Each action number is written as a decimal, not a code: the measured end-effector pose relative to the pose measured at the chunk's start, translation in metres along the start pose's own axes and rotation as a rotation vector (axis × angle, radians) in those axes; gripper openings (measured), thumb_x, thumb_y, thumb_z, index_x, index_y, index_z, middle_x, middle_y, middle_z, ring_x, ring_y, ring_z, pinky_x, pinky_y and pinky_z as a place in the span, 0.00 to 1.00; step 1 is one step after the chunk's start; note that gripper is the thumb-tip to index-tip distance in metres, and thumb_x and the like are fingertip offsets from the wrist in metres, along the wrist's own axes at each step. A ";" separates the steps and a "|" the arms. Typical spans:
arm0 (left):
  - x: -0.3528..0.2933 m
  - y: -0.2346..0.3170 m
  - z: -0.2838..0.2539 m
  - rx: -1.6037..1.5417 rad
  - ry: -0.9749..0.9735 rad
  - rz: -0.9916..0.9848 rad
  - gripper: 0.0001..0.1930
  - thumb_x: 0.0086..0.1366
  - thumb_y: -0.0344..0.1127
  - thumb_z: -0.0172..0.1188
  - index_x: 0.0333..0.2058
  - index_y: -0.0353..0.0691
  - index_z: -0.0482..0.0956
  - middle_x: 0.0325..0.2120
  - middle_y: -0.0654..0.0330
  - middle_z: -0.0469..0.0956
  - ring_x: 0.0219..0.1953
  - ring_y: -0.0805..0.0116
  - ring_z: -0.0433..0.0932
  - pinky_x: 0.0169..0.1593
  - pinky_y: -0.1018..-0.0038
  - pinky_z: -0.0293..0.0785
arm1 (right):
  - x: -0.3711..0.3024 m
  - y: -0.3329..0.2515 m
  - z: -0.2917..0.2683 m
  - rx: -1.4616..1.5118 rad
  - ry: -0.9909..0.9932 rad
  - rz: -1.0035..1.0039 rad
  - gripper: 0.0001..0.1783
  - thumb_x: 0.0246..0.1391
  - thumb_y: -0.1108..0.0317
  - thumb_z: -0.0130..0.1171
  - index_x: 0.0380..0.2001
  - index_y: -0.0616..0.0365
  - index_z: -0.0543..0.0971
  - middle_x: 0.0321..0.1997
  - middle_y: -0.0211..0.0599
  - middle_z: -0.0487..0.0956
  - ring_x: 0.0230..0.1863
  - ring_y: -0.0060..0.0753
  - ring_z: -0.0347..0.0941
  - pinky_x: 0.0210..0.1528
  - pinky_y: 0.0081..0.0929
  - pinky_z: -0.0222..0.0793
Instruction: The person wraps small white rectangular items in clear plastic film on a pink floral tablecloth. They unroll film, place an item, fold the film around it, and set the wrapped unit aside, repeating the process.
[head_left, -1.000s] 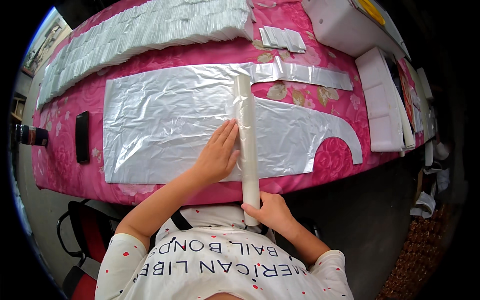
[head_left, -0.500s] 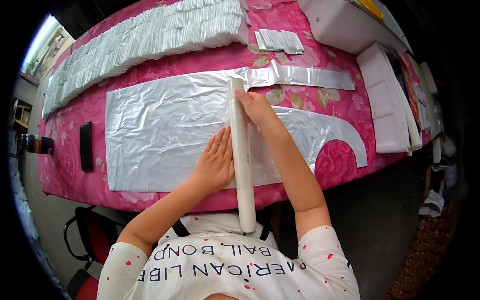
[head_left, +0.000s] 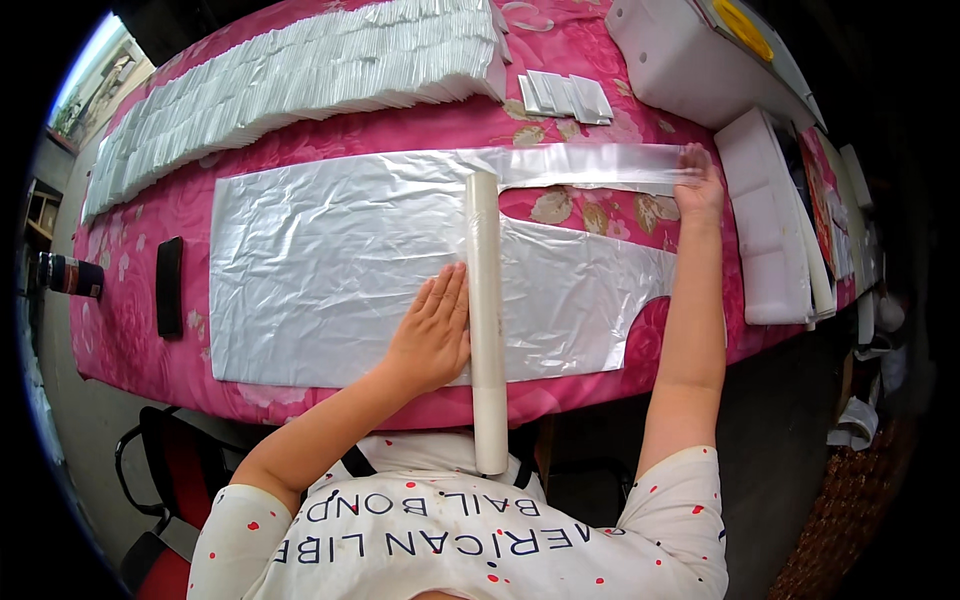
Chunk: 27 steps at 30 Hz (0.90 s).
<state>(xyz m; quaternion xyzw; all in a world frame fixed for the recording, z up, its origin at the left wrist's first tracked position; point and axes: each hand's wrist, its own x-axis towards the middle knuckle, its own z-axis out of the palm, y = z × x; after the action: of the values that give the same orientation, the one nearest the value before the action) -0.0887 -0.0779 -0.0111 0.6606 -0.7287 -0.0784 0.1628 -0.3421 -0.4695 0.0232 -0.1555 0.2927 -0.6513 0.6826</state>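
Note:
A silvery plastic vest-style bag [head_left: 320,270] lies spread out, wrinkled, with two handle strips toward the right. Across its middle rests a pale cylindrical roll [head_left: 485,320], its near end reaching past the table edge toward my lap. My left hand [head_left: 432,330] is flat on the bag, fingers stretched out and together, its edge against the roll. Over at the far right, my right hand [head_left: 700,185] is on the end of the far handle strip [head_left: 590,165], fingers extended and somewhat blurred. My right forearm covers part of the near handle.
Long rows of folded white packets [head_left: 300,70] stand at the back left. A few folded packets [head_left: 565,97] lie behind the strip. White foam boxes [head_left: 765,220] border the right side. A black phone-like slab [head_left: 170,287] and a dark jar [head_left: 72,275] are at the left.
My right hand has left the roll's far end and moved right to the end of the far strip, which now lies flatter and straighter. My left hand stays beside the roll.

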 end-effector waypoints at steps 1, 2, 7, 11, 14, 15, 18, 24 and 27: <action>0.002 0.001 0.000 -0.009 0.001 0.010 0.32 0.58 0.38 0.40 0.59 0.23 0.52 0.61 0.41 0.50 0.66 0.50 0.46 0.67 0.61 0.39 | 0.011 -0.024 -0.009 -0.006 -0.002 -0.031 0.24 0.65 0.58 0.28 0.41 0.61 0.73 0.42 0.39 0.78 0.46 0.40 0.74 0.48 0.40 0.70; 0.001 0.001 0.000 -0.010 -0.001 0.001 0.32 0.58 0.38 0.41 0.59 0.23 0.52 0.61 0.41 0.50 0.66 0.50 0.46 0.67 0.61 0.39 | 0.005 -0.025 0.001 -0.058 -0.055 -0.059 0.23 0.65 0.59 0.29 0.43 0.61 0.73 0.43 0.39 0.78 0.47 0.39 0.73 0.49 0.39 0.70; -0.001 0.001 -0.003 -0.016 0.024 -0.017 0.30 0.59 0.36 0.40 0.58 0.23 0.52 0.61 0.40 0.50 0.65 0.48 0.47 0.66 0.60 0.40 | -0.123 0.031 0.127 -0.307 -0.433 -0.196 0.16 0.63 0.66 0.39 0.47 0.60 0.72 0.51 0.41 0.74 0.50 0.35 0.72 0.53 0.31 0.67; -0.004 -0.002 0.004 0.010 -0.013 -0.002 0.30 0.60 0.36 0.40 0.58 0.23 0.53 0.61 0.38 0.51 0.65 0.49 0.47 0.66 0.59 0.40 | -0.262 0.166 0.183 -0.709 -0.821 -0.158 0.13 0.60 0.62 0.43 0.36 0.62 0.71 0.35 0.47 0.73 0.37 0.42 0.70 0.41 0.35 0.64; -0.004 -0.009 0.019 -0.071 0.180 0.052 0.31 0.60 0.37 0.41 0.59 0.22 0.52 0.61 0.37 0.49 0.66 0.48 0.45 0.66 0.58 0.38 | -0.351 0.274 0.176 -0.823 -1.067 0.057 0.13 0.57 0.64 0.45 0.28 0.63 0.71 0.23 0.54 0.72 0.29 0.57 0.68 0.33 0.42 0.64; -0.004 -0.013 0.030 0.076 0.210 0.075 0.32 0.59 0.37 0.41 0.59 0.22 0.51 0.61 0.37 0.48 0.66 0.48 0.44 0.66 0.58 0.38 | -0.372 0.291 0.175 -0.954 -1.139 0.095 0.11 0.55 0.66 0.45 0.28 0.63 0.71 0.27 0.55 0.73 0.35 0.57 0.70 0.37 0.46 0.63; 0.002 -0.003 0.017 0.007 0.089 0.066 0.32 0.58 0.36 0.41 0.59 0.22 0.50 0.62 0.37 0.47 0.66 0.47 0.43 0.66 0.58 0.39 | -0.400 0.354 0.147 -1.097 -1.260 -0.050 0.13 0.57 0.67 0.43 0.38 0.64 0.73 0.38 0.55 0.75 0.47 0.58 0.68 0.53 0.44 0.60; -0.002 -0.009 0.024 -0.036 0.193 0.050 0.34 0.56 0.35 0.43 0.59 0.23 0.49 0.62 0.38 0.46 0.66 0.46 0.44 0.66 0.59 0.41 | -0.400 0.312 0.140 -1.197 -1.422 0.049 0.27 0.56 0.58 0.49 0.54 0.65 0.66 0.58 0.53 0.66 0.64 0.54 0.53 0.64 0.41 0.48; 0.001 -0.021 0.025 -0.434 0.332 0.007 0.32 0.56 0.30 0.45 0.60 0.27 0.50 0.61 0.42 0.50 0.64 0.49 0.49 0.65 0.61 0.46 | -0.365 0.240 0.121 -1.126 -1.392 -0.295 0.26 0.53 0.64 0.55 0.54 0.62 0.68 0.59 0.46 0.67 0.64 0.50 0.55 0.63 0.39 0.51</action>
<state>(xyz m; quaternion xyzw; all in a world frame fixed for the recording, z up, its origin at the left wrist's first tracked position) -0.0775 -0.0842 -0.0408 0.6115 -0.6605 -0.1225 0.4181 -0.0704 -0.1075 0.0464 -0.8605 0.0663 -0.2517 0.4379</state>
